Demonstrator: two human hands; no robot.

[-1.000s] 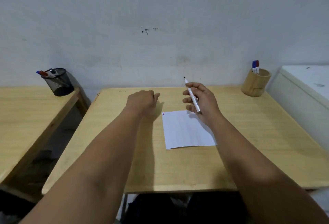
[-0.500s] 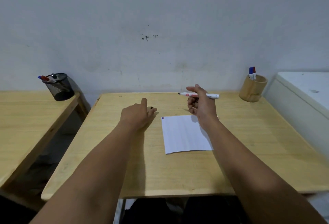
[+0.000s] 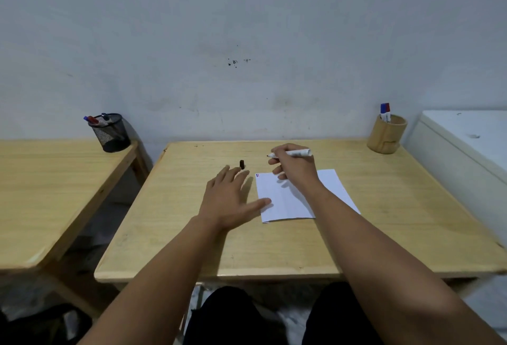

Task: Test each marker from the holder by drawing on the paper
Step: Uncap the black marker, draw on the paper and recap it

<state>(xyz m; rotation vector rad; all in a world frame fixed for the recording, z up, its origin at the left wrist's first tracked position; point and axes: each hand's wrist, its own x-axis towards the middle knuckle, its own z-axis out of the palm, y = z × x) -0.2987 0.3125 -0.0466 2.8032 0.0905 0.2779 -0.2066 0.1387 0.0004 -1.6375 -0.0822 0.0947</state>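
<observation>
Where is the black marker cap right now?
In the head view, the black cap stands on the table, just beyond the left hand's fingertips and left of the paper.

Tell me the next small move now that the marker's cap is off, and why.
Probably lower the right hand so the uncapped white marker meets the white sheet of paper. Its tip is bare and raised off the sheet, the small dark cap stands on the wooden table, and the left hand lies beside the paper.

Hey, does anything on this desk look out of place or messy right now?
Only small things: the marker's black cap stands loose on the desk past the left hand, and the paper lies slightly askew. Nothing looks spilled or damaged.
</observation>
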